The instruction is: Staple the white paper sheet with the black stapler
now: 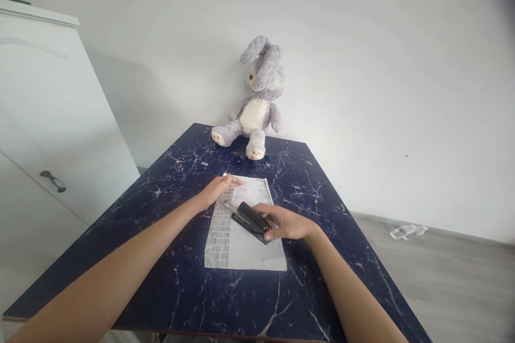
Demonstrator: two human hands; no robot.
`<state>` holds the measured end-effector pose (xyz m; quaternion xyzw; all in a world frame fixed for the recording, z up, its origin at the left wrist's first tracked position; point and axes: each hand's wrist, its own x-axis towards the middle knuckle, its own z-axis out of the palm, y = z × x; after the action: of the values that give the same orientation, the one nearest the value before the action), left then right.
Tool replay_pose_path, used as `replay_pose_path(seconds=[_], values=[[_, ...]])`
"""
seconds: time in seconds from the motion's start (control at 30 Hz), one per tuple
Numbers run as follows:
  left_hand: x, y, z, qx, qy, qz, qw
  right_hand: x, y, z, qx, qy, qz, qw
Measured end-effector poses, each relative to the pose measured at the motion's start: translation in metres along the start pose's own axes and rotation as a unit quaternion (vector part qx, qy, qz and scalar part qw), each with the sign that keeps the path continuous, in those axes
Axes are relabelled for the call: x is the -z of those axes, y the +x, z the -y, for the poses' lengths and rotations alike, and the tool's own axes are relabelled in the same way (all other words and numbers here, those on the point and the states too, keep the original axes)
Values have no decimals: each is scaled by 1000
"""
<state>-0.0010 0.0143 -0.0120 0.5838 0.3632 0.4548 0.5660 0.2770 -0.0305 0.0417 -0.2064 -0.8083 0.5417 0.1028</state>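
A sheet of paper (253, 252) with a grey brick-like pattern along its left side lies on the dark blue marbled table (314, 187). My left hand (219, 188) rests on the paper's upper left part, fingers stretched out and holding nothing. Over the middle of the sheet is a black stapler (251, 220), its head pointing up and to the left, with a thin metal strip showing at that end. The fingers and thumb of my right hand (284, 221) are wrapped round the stapler's rear end.
A grey plush rabbit (257, 112) sits at the table's far edge against the wall. Near it lies a small grey piece (205, 164). On the left stands a white cabinet (56, 118); a clear plastic item (407, 231) is on the floor at right.
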Motion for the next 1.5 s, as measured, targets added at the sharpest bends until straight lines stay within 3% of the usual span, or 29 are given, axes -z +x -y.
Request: replay_pose_path(seconds=[0.13,0.27,0.37,0.5,0.63,0.73,0.8,0.87,0.93,1.03,1.13,1.27,1.5], values=[[-3,-3,-6,-9,16,-7,1000,-18,11,5,42,-160,-97,981],[-8,-6,-13,-30,-50,-44,997,-29,17,5,64,-220,-196,954],[-13,-9,-17,20,-151,-38,988,-28,18,2,63,-373,-296,877],[-15,-12,-16,103,-171,37,979,-25,19,0,63,-593,-250,763],[-14,-12,-12,92,-135,46,985,-27,21,2,59,-660,-212,718],[-12,-10,-10,93,-130,33,987,-29,22,1,69,-640,-228,731],[-10,-9,-10,98,-126,9,987,-27,22,-2,56,-583,-287,758],[-6,-8,-13,80,-120,-53,988,-25,23,-5,28,-481,-366,796],[-2,-8,-16,29,-115,-132,984,-23,22,-6,-8,-361,-407,839],[1,-10,-24,-61,-103,-191,974,-25,23,-4,-52,-241,-371,895],[-7,-18,-33,-99,-56,-154,981,-31,26,-1,-56,-217,-316,922],[-26,-31,-44,-74,30,-63,995,-36,29,-1,-19,-256,-271,928],[-46,-40,-43,-50,57,14,997,-36,23,5,148,-225,-394,879]])
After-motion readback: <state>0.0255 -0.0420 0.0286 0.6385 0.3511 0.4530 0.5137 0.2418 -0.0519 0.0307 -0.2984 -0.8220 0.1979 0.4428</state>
